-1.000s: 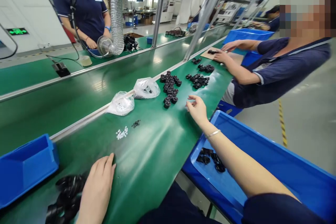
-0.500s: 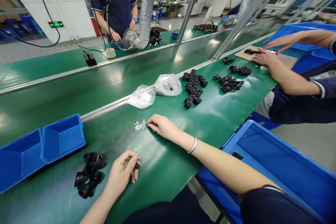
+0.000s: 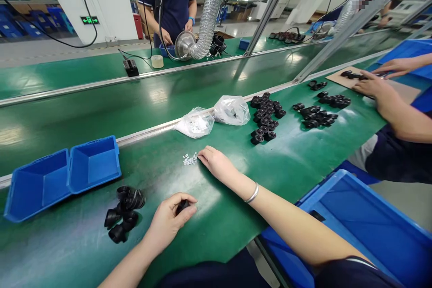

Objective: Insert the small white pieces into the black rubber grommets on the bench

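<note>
My left hand (image 3: 171, 217) holds a small black part (image 3: 182, 207) between thumb and fingers above the green table. My right hand (image 3: 216, 162) rests beside a scatter of small white pieces (image 3: 189, 159), its fingertips pressed together at their right edge; whatever is between them is too small to make out. Several black ring-shaped parts (image 3: 124, 211) lie in a cluster to the left of my left hand. Behind my right hand are a clear bag of white pieces (image 3: 195, 123) and another clear bag (image 3: 232, 110).
Two blue bins (image 3: 94, 164) stand at the left. Groups of black parts (image 3: 265, 119) lie right of the bags. A large blue tray (image 3: 364, 229) is below my right forearm. One person works at far right, another across the line near a silver duct (image 3: 211, 13).
The view has shifted, so the scene sits further right. My left hand has turned and its fingers have opened around the black part, which shows more. My right hand stays by the white pieces.
</note>
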